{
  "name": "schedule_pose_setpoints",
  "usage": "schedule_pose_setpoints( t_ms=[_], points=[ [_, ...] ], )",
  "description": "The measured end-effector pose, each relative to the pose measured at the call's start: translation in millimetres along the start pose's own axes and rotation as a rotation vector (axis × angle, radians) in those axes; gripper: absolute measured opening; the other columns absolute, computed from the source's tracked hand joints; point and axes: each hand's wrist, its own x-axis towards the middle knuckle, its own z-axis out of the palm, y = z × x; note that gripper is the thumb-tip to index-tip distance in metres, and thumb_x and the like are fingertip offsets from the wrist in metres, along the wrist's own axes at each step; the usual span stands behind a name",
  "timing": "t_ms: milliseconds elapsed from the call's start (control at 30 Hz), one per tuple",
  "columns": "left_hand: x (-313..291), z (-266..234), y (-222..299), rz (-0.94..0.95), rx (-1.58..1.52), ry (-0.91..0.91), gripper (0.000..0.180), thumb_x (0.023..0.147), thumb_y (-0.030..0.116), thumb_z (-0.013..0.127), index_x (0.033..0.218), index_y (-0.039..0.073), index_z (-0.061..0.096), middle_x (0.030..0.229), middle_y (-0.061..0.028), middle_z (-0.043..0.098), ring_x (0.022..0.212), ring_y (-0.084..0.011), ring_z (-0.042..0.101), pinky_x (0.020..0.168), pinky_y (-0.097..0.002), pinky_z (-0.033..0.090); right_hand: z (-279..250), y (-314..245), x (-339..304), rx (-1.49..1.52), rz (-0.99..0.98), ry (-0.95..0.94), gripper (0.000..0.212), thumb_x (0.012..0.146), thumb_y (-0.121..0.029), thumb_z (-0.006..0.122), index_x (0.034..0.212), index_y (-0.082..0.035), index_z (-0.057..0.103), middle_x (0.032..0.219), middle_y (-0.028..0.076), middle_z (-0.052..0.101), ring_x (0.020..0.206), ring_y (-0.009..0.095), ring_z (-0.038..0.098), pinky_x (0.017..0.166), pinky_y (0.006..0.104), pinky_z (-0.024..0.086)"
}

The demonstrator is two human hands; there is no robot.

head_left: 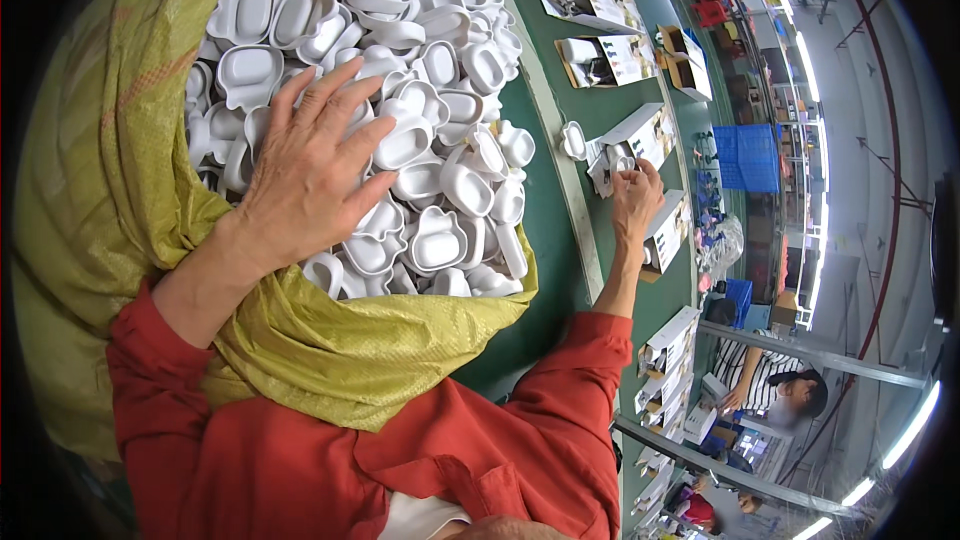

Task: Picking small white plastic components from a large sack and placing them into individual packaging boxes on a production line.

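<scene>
Red jacket nearest, I see the left hand spread over white dishes in a yellow sack, left; apart, the right hand pinches a white piece at an open box, right.

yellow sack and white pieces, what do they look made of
Sack: likely woven plastic with a slight sheen, as its fine weave and creases suggest. White pieces: probably moulded plastic, smooth and glossy, given their highlights and rounded rims, though ceramic is possible.
</scene>
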Motion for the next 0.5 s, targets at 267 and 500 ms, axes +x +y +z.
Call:
schedule_pose_setpoints(
  t_ms=[267, 500],
  points=[
    [1, 1, -1, 0.019, -0.009, 0.021, 0.045, 0.079, 0.018, 0.077, 0.120, 0.004, 0.064, 0.142, -0.0149, 0.050, 0.140, -0.0342, 0.039, 0.115, -0.0540, 0.027, 14, -19, -1, 0.270, -0.047, 0.114, 0.027, 0.080, -0.019, 0.079, 0.101, -0.005, 0.071, 0.126, 0.020, 0.063, 0.117, 0.038, 0.058, 0.102, 0.0479, 0.043],
    [3, -2, -3, 0.017, 0.016, 0.081, 0.042, 0.080, 0.017, 0.075, 0.119, 0.004, 0.065, 0.141, -0.0135, 0.052, 0.139, -0.0342, 0.041, 0.114, -0.0536, 0.028, 34, -60, 2, 0.093, -0.180, 0.044, 0.014, 0.080, -0.016, 0.077, 0.088, -0.007, 0.071, 0.133, 0.013, 0.060, 0.125, 0.033, 0.052, 0.106, 0.0468, 0.035]
  ],
)
